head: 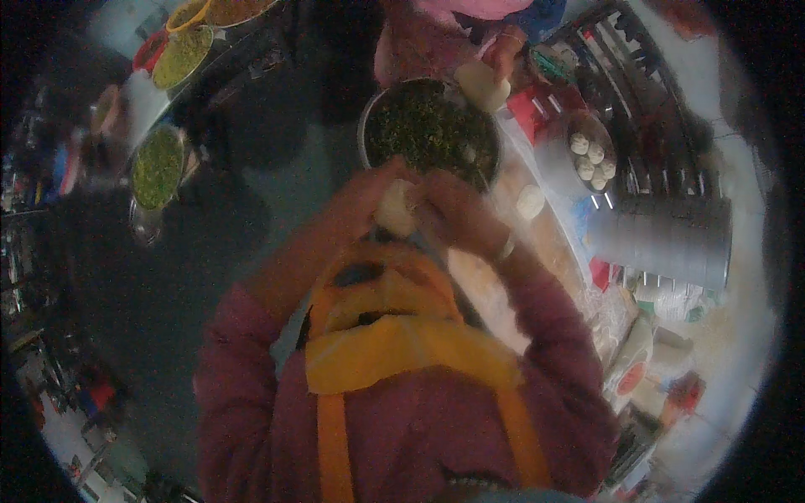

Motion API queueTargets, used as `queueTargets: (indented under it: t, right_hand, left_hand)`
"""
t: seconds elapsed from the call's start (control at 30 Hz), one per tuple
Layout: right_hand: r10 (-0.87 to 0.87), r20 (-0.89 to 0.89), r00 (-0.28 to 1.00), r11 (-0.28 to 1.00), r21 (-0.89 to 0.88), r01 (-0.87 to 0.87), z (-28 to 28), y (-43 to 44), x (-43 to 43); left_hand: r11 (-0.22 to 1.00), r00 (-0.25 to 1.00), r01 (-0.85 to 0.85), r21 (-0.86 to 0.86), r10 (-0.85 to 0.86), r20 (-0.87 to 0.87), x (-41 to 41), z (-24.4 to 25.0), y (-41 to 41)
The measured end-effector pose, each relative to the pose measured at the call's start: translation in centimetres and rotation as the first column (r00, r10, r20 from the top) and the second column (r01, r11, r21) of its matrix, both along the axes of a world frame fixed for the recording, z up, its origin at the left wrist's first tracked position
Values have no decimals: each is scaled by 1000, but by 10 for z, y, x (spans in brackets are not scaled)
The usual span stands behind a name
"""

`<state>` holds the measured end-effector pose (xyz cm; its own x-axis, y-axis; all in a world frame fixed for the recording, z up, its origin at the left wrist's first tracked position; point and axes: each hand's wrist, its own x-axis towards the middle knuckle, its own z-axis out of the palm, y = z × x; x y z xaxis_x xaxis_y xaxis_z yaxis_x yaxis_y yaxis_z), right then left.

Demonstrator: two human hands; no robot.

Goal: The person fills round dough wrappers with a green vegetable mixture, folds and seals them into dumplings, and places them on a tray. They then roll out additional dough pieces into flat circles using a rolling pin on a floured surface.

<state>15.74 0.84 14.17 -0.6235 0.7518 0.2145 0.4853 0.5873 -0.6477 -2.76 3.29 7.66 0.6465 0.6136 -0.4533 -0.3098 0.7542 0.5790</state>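
Note:
My left hand (366,193) and my right hand (451,204) meet in front of my chest. Between their fingers is a pale piece of dough (395,206), which both grip; blur hides the fingertips. Just beyond the hands stands a large round metal bowl (361,135) filled with a chopped dark green mixture (434,129). A flat round of dough (530,201) lies on the floured work surface (481,283) to the right. Farther right, a round metal dish (582,126) holds several small pleated buns (591,157).
Across the bowl, a co-worker's hand (503,53) holds pale dough (483,85) near its rim. Large metal cookware (666,242) and plastic bags (607,320) are on the right. Bowls of green food (158,166) (182,58) stand at the left.

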Motion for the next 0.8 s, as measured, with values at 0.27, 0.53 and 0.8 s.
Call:
queueTargets:
  t: [0.27, 0.53, 0.8]
  right_hand:
    - [168, 96, 981, 985, 20, -171, -9, 7, 14]
    - [195, 106, 975, 978, -92, -185, -14, -9, 40]
    - [2, 110, 994, 1000, 4, -2, -26, -14, 92]
  left_hand:
    - [982, 983, 183, 36, -183, -22, 23, -18, 13]
    - [924, 891, 355, -144, -381, -248, 32, -19, 9]
    - [812, 875, 484, -328, -433, 219, 92, -4, 24]
